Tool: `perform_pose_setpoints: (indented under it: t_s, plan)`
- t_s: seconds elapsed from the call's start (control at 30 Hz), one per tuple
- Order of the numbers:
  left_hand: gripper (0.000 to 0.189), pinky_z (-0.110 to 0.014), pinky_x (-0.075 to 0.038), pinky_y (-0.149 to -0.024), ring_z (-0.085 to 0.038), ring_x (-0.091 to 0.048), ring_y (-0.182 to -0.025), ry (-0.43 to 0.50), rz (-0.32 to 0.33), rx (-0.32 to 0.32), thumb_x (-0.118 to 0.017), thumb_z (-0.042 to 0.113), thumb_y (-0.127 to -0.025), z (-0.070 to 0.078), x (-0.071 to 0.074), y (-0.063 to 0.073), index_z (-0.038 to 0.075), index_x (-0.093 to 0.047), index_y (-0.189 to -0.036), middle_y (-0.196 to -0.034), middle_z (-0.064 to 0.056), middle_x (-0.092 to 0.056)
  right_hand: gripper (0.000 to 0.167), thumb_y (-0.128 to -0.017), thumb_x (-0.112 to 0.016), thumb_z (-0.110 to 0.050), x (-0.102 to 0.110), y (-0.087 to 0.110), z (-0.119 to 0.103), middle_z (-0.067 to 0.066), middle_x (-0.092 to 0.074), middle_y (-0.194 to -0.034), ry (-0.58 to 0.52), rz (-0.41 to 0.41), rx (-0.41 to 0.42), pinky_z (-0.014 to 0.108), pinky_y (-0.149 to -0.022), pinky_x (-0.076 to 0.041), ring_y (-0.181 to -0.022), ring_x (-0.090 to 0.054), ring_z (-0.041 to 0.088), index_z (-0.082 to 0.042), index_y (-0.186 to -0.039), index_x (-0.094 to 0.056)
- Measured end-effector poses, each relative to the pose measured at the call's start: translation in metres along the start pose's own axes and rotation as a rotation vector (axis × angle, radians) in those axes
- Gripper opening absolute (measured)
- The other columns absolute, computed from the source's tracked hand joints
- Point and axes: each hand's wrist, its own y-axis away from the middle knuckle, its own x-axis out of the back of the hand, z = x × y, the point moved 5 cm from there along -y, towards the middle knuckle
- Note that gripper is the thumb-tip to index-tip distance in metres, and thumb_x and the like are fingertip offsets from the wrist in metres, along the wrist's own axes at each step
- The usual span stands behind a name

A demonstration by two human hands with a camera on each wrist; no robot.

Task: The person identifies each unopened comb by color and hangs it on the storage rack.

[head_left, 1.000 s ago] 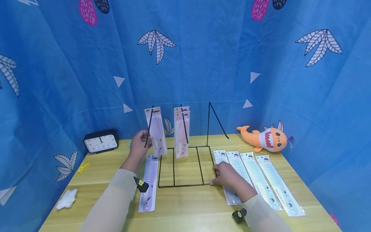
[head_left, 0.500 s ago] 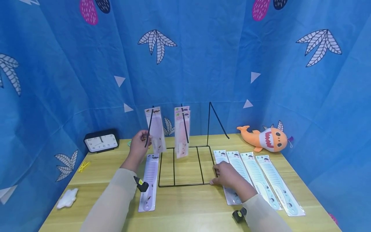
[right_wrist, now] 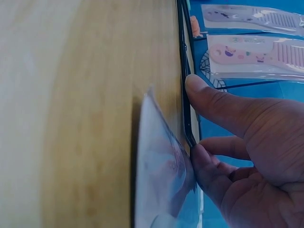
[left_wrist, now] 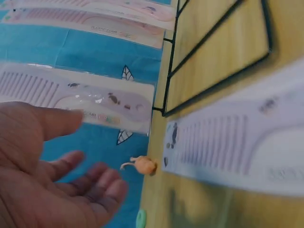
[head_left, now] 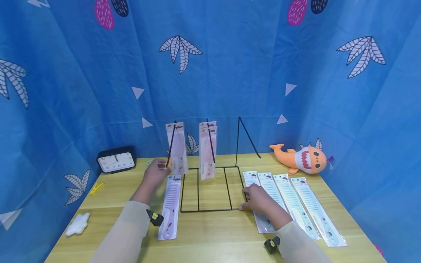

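A purple comb in clear packaging (head_left: pixel 179 151) hangs on the left hook of a black wire rack (head_left: pixel 210 210). My left hand (head_left: pixel 155 174) is just beside its lower part. In the left wrist view that hand's thumb and fingers (left_wrist: pixel 57 121) are spread apart, holding nothing. Two packaged pink combs (head_left: pixel 208 153) hang on the middle hook; the right hook (head_left: pixel 250 137) is bare. My right hand (head_left: pixel 258 200) holds the front right corner of the rack's base between thumb and fingers, as the right wrist view shows. Another packaged purple comb (head_left: pixel 170 208) lies left of the base.
Several packaged blue combs (head_left: pixel 297 206) lie in a row at the right, the nearest partly under my right hand. An orange plush shark (head_left: pixel 302 159), a black clock (head_left: pixel 116 160), a yellow clip (head_left: pixel 96 188) and a white star-shaped pad (head_left: pixel 78 224) are around the table.
The hanging purple comb has swung to a steadier, more upright hang. My left hand has let go of it and moved slightly down and left. The right hand stays on the rack.
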Motion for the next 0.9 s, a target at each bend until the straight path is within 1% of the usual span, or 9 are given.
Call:
perform_pose_setpoints:
  t_s: [0.07, 0.13, 0.23, 0.3, 0.4, 0.5, 0.63, 0.83, 0.9]
  plan:
    - [0.06, -0.064, -0.05, -0.119, -0.052, -0.051, -0.146, -0.146, -0.041, 0.024, -0.067, 0.023, -0.107, -0.007, -0.001, 0.009, -0.004, -0.045, -0.156, -0.158, -0.033, -0.051, 0.075, -0.081, -0.099, -0.032, 0.0, 0.0, 0.001, 0.018, -0.07, -0.125, -0.002, -0.004, -0.005, 0.054, -0.107, -0.059, -0.117, -0.068, 0.031, 0.002, -0.141, -0.07]
    - [0.063, -0.065, -0.052, -0.116, -0.054, -0.054, -0.142, -0.274, -0.065, 0.024, -0.07, 0.026, -0.105, -0.011, -0.005, 0.018, -0.007, -0.047, -0.153, -0.154, -0.036, -0.054, 0.076, -0.081, -0.099, -0.032, 0.001, 0.0, 0.001, 0.018, -0.07, -0.126, -0.002, -0.005, -0.011, 0.055, -0.108, -0.059, -0.119, -0.068, 0.032, 0.002, -0.142, -0.069]
    - [0.07, -0.065, -0.052, -0.115, -0.054, -0.057, -0.138, -0.397, -0.079, 0.041, -0.075, 0.027, -0.102, -0.016, -0.014, 0.033, -0.012, -0.045, -0.153, -0.148, -0.038, -0.056, 0.077, -0.081, -0.099, -0.033, 0.002, 0.001, 0.002, 0.019, -0.069, -0.129, -0.005, -0.008, -0.022, 0.056, -0.11, -0.058, -0.121, -0.067, 0.033, 0.001, -0.143, -0.069]
    - [0.076, -0.065, -0.052, -0.114, -0.053, -0.06, -0.131, -0.448, -0.075, 0.048, -0.079, 0.026, -0.099, -0.017, -0.021, 0.042, -0.016, -0.044, -0.151, -0.142, -0.039, -0.057, 0.077, -0.082, -0.098, -0.033, 0.002, 0.001, 0.002, 0.02, -0.069, -0.13, -0.003, -0.009, -0.024, 0.056, -0.111, -0.058, -0.122, -0.067, 0.034, 0.001, -0.144, -0.068]
    - [0.083, -0.065, -0.054, -0.111, -0.049, -0.061, -0.121, -0.489, -0.073, 0.059, -0.084, 0.025, -0.094, -0.018, -0.031, 0.052, -0.02, -0.042, -0.15, -0.133, -0.038, -0.057, 0.077, -0.081, -0.098, -0.033, 0.002, 0.0, 0.002, 0.019, -0.07, -0.129, -0.004, -0.014, -0.023, 0.056, -0.11, -0.058, -0.122, -0.067, 0.033, 0.001, -0.144, -0.068]
    - [0.087, -0.064, -0.058, -0.105, -0.047, -0.062, -0.112, -0.529, -0.063, 0.054, -0.089, 0.025, -0.089, -0.018, -0.036, 0.057, -0.022, -0.043, -0.147, -0.123, -0.036, -0.058, 0.077, -0.081, -0.099, -0.033, 0.0, -0.001, 0.003, 0.019, -0.07, -0.129, -0.011, -0.02, -0.028, 0.056, -0.11, -0.058, -0.122, -0.067, 0.033, 0.001, -0.144, -0.068]
    - [0.091, -0.063, -0.059, -0.103, -0.047, -0.061, -0.111, -0.553, -0.067, 0.078, -0.092, 0.024, -0.085, -0.024, -0.04, 0.06, -0.021, -0.043, -0.147, -0.123, -0.036, -0.057, 0.078, -0.081, -0.099, -0.033, -0.002, -0.002, 0.005, 0.02, -0.069, -0.13, -0.012, -0.021, -0.028, 0.056, -0.111, -0.057, -0.123, -0.067, 0.033, 0.001, -0.143, -0.068]
    - [0.094, -0.064, -0.059, -0.103, -0.047, -0.06, -0.114, -0.534, -0.065, 0.131, -0.09, 0.024, -0.087, -0.034, -0.043, 0.061, -0.02, -0.037, -0.152, -0.127, -0.037, -0.055, 0.077, -0.08, -0.1, -0.032, -0.001, -0.001, 0.002, 0.022, -0.069, -0.132, -0.008, -0.01, -0.014, 0.056, -0.112, -0.057, -0.124, -0.066, 0.034, 0.002, -0.142, -0.069]
    - [0.093, -0.064, -0.06, -0.101, -0.047, -0.061, -0.112, -0.534, -0.057, 0.132, -0.09, 0.023, -0.087, -0.036, -0.043, 0.061, -0.02, -0.038, -0.152, -0.125, -0.036, -0.055, 0.077, -0.08, -0.099, -0.032, -0.001, -0.001, 0.002, 0.021, -0.069, -0.132, -0.012, -0.009, -0.017, 0.056, -0.112, -0.057, -0.124, -0.066, 0.033, 0.002, -0.142, -0.069]
